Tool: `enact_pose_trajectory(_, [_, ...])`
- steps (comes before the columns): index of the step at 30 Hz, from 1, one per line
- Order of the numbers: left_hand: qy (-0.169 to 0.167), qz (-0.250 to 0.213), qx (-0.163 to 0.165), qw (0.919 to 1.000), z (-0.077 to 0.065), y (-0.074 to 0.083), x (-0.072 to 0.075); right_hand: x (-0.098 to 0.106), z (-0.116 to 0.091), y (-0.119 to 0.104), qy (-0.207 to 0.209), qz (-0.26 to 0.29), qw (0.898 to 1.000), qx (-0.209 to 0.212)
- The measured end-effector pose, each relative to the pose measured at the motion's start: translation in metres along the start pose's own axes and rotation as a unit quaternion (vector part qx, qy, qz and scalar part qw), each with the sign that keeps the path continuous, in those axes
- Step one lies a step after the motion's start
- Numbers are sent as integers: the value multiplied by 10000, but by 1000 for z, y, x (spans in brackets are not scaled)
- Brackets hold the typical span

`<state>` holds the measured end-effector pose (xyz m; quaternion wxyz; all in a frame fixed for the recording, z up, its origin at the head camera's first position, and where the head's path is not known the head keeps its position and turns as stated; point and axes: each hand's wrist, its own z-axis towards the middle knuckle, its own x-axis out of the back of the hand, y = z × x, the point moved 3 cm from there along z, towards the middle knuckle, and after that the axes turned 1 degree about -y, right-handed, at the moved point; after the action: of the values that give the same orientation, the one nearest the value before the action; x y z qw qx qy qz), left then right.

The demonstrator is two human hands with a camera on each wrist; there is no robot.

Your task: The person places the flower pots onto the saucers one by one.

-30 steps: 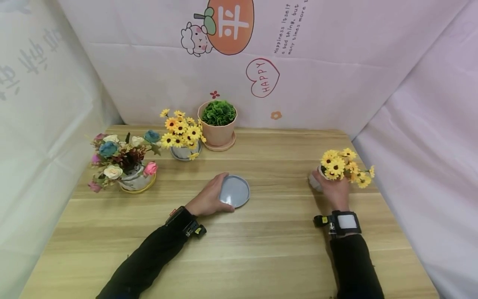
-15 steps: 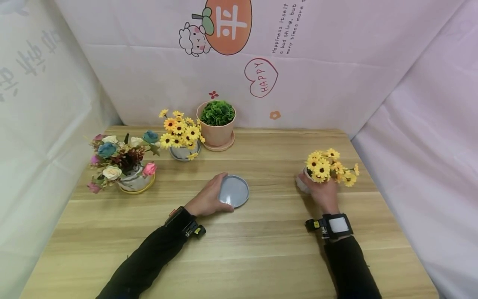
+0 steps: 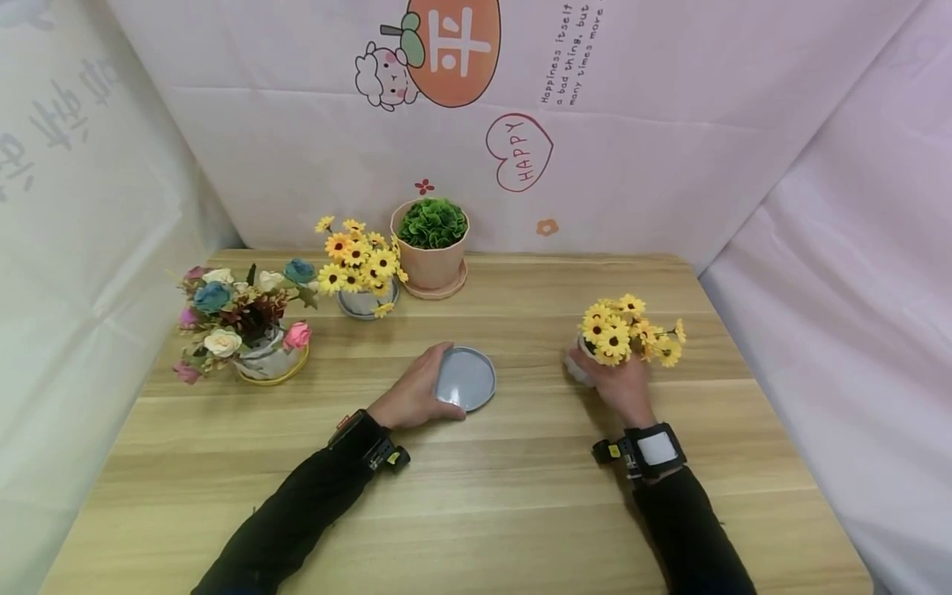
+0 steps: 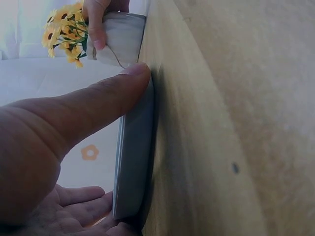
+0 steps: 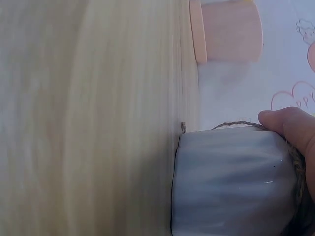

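Near the middle of the table, my left hand (image 3: 418, 395) holds a round grey saucer (image 3: 467, 380) by its rim, thumb on the near side and fingers on the far side. In the left wrist view the saucer (image 4: 134, 152) sits low against the wood. To the right, my right hand (image 3: 623, 384) grips a whitish flowerpot (image 3: 578, 369) with yellow daisies (image 3: 611, 332) in it. Twine runs round the pot (image 5: 231, 182) near its rim in the right wrist view. Whether its base touches the table or hangs just above, I cannot tell.
Further left on the wooden table (image 3: 476, 512) stand a pot of mixed roses (image 3: 260, 359) on a yellow saucer, another daisy pot (image 3: 364, 304) on a grey saucer, and a pink pot (image 3: 431, 266) with a green plant. White cloth (image 3: 632, 182) hangs behind and at both sides.
My right hand has carried the potted daisies leftward, nearer to the grey saucer. The left hand and the saucer have stayed in place.
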<state>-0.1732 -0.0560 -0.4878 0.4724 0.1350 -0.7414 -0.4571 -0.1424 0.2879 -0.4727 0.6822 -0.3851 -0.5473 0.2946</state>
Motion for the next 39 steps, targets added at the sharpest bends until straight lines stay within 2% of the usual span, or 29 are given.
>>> enact_pose_trajectory(11, [-13, 24, 43, 10000, 0, 1, 0, -21, -5, -11, -280, 288, 9991, 162])
enact_pose_trajectory(16, [-5, 20, 69, 10000, 0, -1, 0, -32, -7, -19, -425, 440, 9971, 456])
enact_pose_trajectory(21, [-15, 33, 49, 10000, 0, -1, 0, -41, -8, -24, -464, 450, 9959, 634])
enact_pose_trajectory(30, [-32, 8, 57, 10000, 0, 0, 0, -54, -11, -34, -636, 373, 9953, 634])
enact_pose_trajectory(39, [-43, 10, 60, 10000, 0, -1, 0, -69, -13, -42, -764, 496, 9915, 925])
